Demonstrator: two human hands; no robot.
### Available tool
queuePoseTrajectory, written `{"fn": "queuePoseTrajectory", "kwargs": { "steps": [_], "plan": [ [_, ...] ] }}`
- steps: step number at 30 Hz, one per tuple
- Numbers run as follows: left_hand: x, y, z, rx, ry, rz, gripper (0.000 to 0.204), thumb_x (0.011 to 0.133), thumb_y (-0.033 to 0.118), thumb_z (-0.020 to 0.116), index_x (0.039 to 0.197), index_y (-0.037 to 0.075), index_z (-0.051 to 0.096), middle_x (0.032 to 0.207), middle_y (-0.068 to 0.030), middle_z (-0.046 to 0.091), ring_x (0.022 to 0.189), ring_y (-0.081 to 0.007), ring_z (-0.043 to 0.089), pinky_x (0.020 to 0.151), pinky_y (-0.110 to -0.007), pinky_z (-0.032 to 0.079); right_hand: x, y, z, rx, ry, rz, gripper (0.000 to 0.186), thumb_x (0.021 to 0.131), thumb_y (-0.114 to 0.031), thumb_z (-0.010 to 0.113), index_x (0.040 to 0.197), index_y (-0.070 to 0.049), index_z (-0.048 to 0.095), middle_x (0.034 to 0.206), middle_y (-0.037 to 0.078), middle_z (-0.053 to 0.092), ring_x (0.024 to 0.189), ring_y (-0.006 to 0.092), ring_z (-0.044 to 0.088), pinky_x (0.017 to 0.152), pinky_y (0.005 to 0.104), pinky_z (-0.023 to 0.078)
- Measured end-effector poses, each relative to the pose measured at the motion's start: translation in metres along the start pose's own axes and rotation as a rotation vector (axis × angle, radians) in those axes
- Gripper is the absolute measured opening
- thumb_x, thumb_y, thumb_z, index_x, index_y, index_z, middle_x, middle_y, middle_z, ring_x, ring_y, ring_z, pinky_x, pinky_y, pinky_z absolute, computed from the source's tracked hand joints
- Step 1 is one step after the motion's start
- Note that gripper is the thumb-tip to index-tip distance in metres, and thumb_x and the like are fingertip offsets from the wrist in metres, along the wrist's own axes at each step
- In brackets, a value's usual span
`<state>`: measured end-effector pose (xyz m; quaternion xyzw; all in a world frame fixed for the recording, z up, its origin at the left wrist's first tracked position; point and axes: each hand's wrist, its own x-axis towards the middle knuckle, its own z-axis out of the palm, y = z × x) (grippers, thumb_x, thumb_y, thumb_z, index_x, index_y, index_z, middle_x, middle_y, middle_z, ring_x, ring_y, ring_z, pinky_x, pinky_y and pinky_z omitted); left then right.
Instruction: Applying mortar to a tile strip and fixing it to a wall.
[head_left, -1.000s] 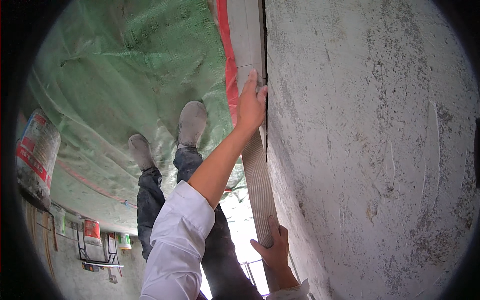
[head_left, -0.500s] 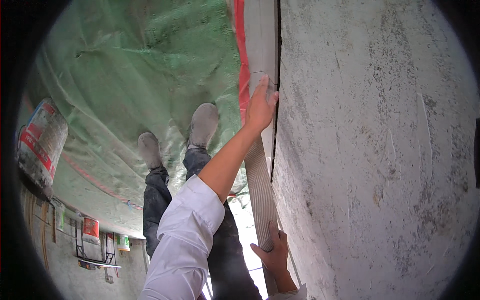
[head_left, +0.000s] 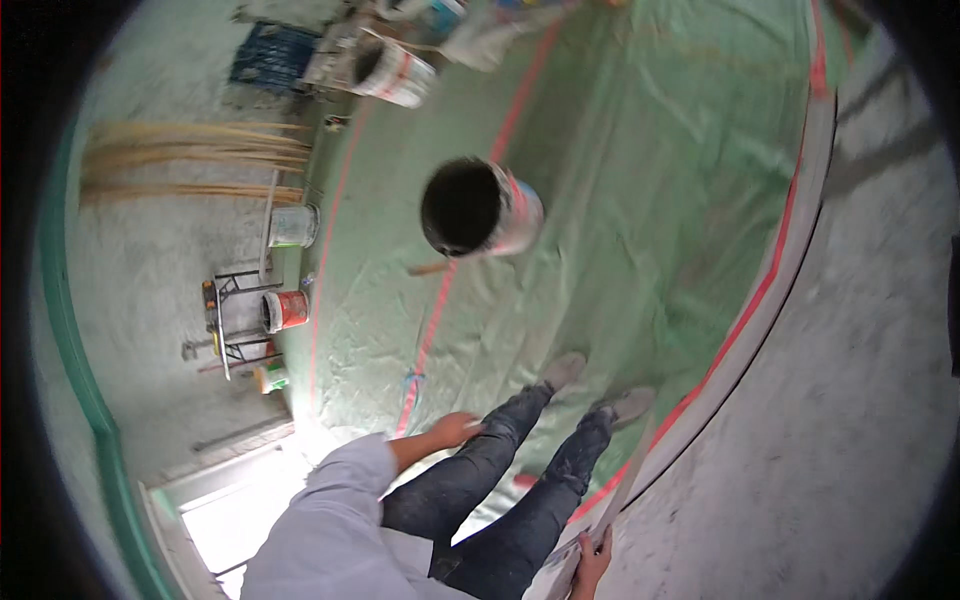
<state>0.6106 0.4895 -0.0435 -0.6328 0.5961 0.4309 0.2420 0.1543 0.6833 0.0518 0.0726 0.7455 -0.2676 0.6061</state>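
My right hand [head_left: 592, 562] is at the bottom, closed around the edge of a long narrow tile strip [head_left: 622, 492]. The strip slants up beside my right leg, near the foot of the wall. Its combed back does not show clearly now. My left hand [head_left: 457, 429] is beside my left thigh, away from the strip; its fingers are blurred and partly hidden. A pale skirting strip [head_left: 741, 362] runs along the base of the rough grey wall [head_left: 800, 440], with a dark gap behind it.
Green sheeting [head_left: 600, 250] with red bands covers the floor. An open bucket with a dark inside [head_left: 515, 215] stands ahead of my feet. Along the left wall are a white bucket [head_left: 408, 80], a red-and-white bucket [head_left: 292, 310], a metal stand [head_left: 220, 325] and long wooden strips [head_left: 200, 145].
The view has swung left over the room. My left hand has come off the skirting by the wall and moved back beside my leg. My right hand keeps hold of the tile strip.
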Motion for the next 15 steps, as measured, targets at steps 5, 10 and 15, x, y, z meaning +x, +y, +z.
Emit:
{"fn": "queuePoseTrajectory", "kwargs": {
  "steps": [5,10,15],
  "plan": [
    [-0.165,-0.051,-0.152,-0.184,0.334,-0.253,0.049,0.086,0.044,0.084,0.116,0.005,0.076,0.096,-0.0182,0.079,0.092,-0.0345,0.077,0.082,-0.048,0.059,-0.031,-0.066,-0.008,-0.178,-0.133,-0.199,0.096,0.082,-0.027,0.09,0.159,0.01,0.045,0.152,0.025,0.059,0.136,0.0323,0.059,0.116,0.0389,0.044],
    [-0.175,-0.025,-0.237,-0.887,0.617,-0.096,0.03,0.097,0.028,0.075,0.108,0.001,0.077,0.095,-0.0111,0.079,0.089,-0.0251,0.076,0.081,-0.041,0.059,-0.137,-0.198,0.102,-0.423,-0.293,-0.537,0.095,0.083,-0.026,0.09,0.161,0.006,0.045,0.153,0.022,0.059,0.136,0.0298,0.059,0.115,0.0384,0.045],
    [-0.05,0.006,-0.233,-2.08,-0.392,0.787,0.067,0.104,0.045,0.069,0.154,0.004,0.052,0.138,-0.016,0.069,0.123,-0.026,0.069,0.107,-0.045,0.055,-0.235,-0.251,0.237,-0.503,-0.55,-0.717,0.098,0.085,-0.019,0.085,0.166,0.001,0.035,0.155,0.022,0.057,0.141,0.0313,0.057,0.119,0.043,0.044]
  ]
}}
